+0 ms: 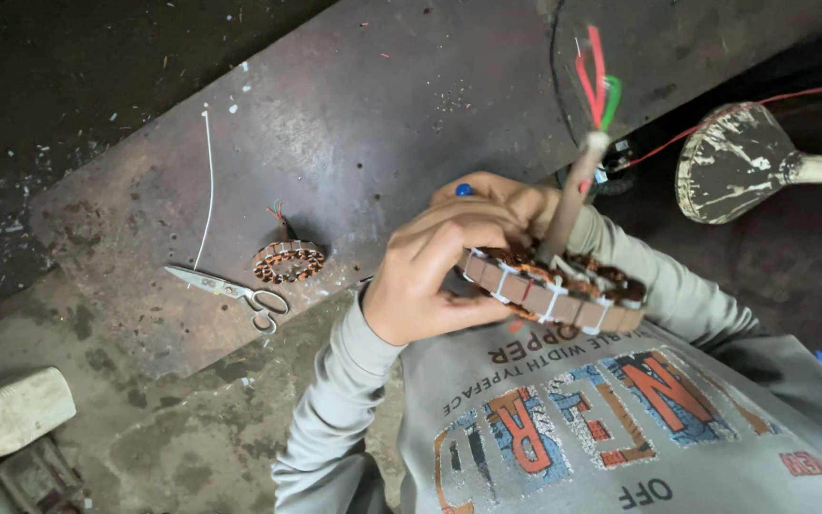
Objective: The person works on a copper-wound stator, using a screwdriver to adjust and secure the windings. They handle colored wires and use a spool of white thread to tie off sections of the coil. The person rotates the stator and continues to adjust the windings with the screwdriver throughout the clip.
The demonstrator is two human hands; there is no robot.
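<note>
Grey printed sweatshirt fills the bottom of the view, and just above it both hands meet around a round motor stator of brown steel plates, copper windings and white ties. The left hand is curled over the stator's near rim, thumb underneath and fingers on top, holding it up off the surface. The right hand lies behind the stator and is mostly hidden, so I cannot tell how far it is closed; a small blue tip shows at its knuckles. A tan sleeve rises from the windings just beyond the right hand, with red and green wires fanning from its end.

Judging by the grip, the step in hand is fingerwork on the windings, with the left hand steadying the ring. Any further move calls for that hold to stay firm and the wires kept free.

Well to the left of the left hand, on the dark scuffed metal surface, lie a smaller copper-wound stator, steel scissors and a thin white thread.
</note>
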